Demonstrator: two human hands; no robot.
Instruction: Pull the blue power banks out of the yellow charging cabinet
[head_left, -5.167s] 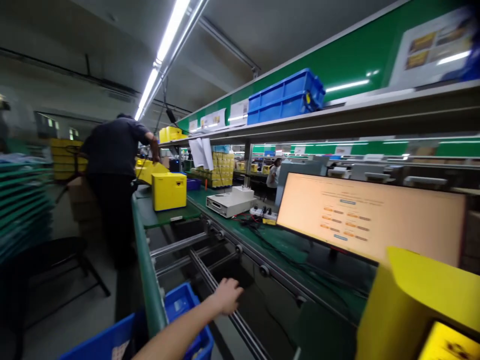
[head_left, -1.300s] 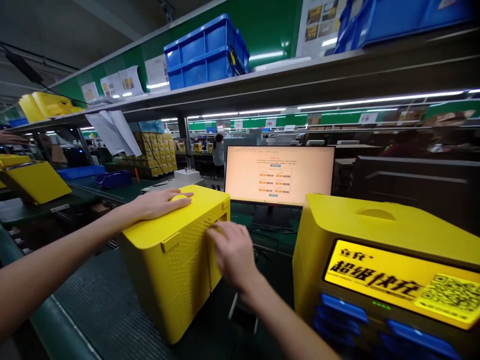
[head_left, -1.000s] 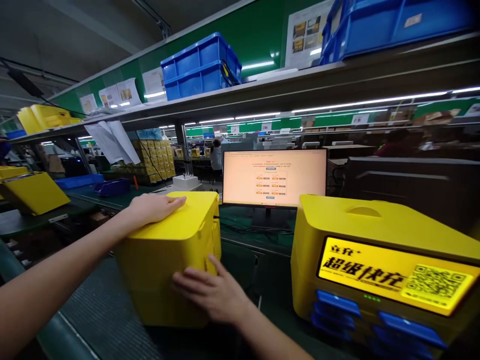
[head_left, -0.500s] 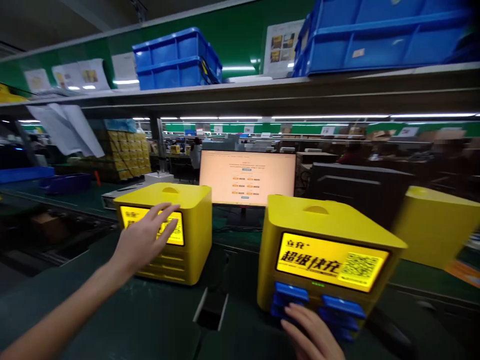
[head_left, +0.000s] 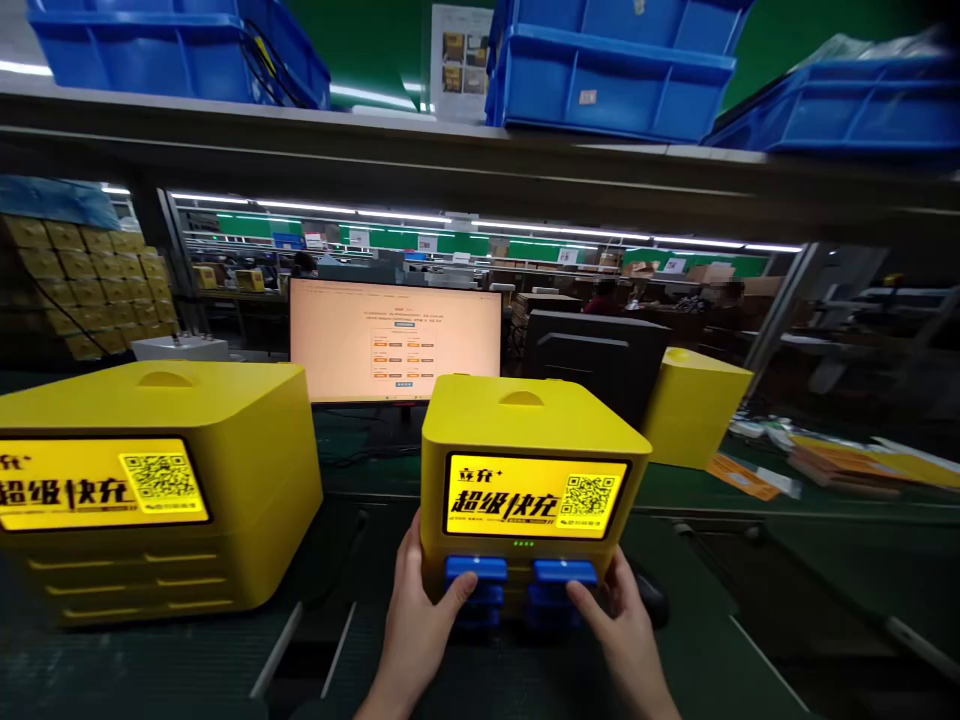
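Observation:
In front of me stands a yellow power bank charging station [head_left: 525, 415] with a lit front screen showing a QR code. My left hand [head_left: 416, 620] grips its lower left side, thumb resting on the left stack of blue power banks [head_left: 476, 570]. On the other side my right hand [head_left: 626, 625] holds the lower right side, its thumb at the right stack of blue power banks [head_left: 566, 570]. The fingers behind the casing are partly hidden. A second yellow station [head_left: 247, 450], also lit, stands to the left, with no blue power banks showing in its slots.
Behind the stations is a lit monitor [head_left: 337, 340], with a black screen back [head_left: 592, 350] beside it. Another yellow housing [head_left: 694, 410] stands at the right, near orange papers [head_left: 742, 475]. Blue bins [head_left: 615, 85] sit on the overhead shelf [head_left: 420, 150]. A black mouse [head_left: 651, 595] lies by my right hand.
My left hand has left the left station's screen and now grips the right station's side. My right hand has moved to its other side. The view has turned right; the station now faces me squarely.

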